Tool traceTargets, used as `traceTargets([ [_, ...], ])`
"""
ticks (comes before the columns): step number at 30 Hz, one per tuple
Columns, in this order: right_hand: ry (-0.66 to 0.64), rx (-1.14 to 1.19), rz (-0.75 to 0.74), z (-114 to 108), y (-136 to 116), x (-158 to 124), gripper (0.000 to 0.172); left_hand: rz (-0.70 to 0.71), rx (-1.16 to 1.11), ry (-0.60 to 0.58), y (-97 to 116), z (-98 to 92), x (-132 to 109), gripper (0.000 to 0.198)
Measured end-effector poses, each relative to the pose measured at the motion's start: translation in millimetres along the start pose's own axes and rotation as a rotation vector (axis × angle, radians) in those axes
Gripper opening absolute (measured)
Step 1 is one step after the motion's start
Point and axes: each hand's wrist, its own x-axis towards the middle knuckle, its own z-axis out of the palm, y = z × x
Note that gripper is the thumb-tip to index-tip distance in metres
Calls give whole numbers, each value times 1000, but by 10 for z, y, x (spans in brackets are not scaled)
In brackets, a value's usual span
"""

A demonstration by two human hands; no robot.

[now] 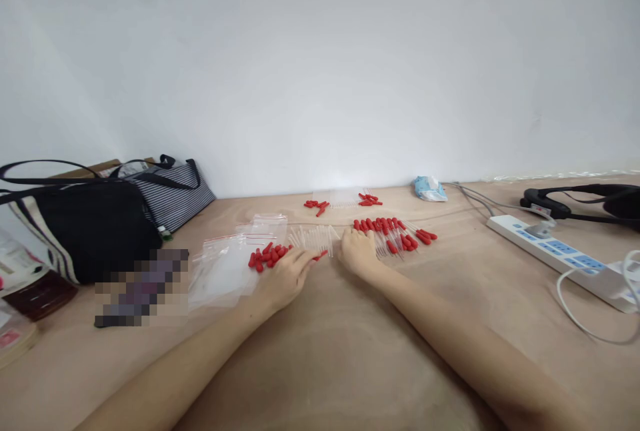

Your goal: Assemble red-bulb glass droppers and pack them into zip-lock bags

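Both of my forearms reach forward over a wooden table [330, 351]. My left hand [286, 278] rests with fingers curled, pinching a red cap [321, 255] beside a pile of loose red caps [267, 256]. My right hand [358, 250] lies knuckles up with its fingers bent onto a row of clear glass dropper tubes [315, 238]. To its right lie several assembled droppers with red bulbs [395, 232]. More droppers [345, 199] lie farther back near the wall.
Clear zip bags [235, 261] are stacked left of the caps. A black bag [85, 224] and a striped bag [170, 191] stand at far left. A white power strip [560, 254] with cables, a black headset [590, 201] and a blue packet [429, 188] are at right.
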Motion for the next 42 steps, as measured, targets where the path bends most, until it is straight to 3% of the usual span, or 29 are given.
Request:
traceTargets([
  [7,194,362,-342,58,582,-515,17,8,-259,-114,237,48,-142,13],
  [13,146,433,-522,-8,647,-770,27,-131,-254,-125,204,123,-129,5],
  [19,136,510,-521,-48,534,-768,22,-157,-254,-48,204,136,-150,25],
  [27,164,571,-463,-38,468,-777,21,-126,-302,-56,279,130,-141,20],
  [42,250,604,-528,-39,455,-781,19,-167,-309,-102,330,111,-134,20],
])
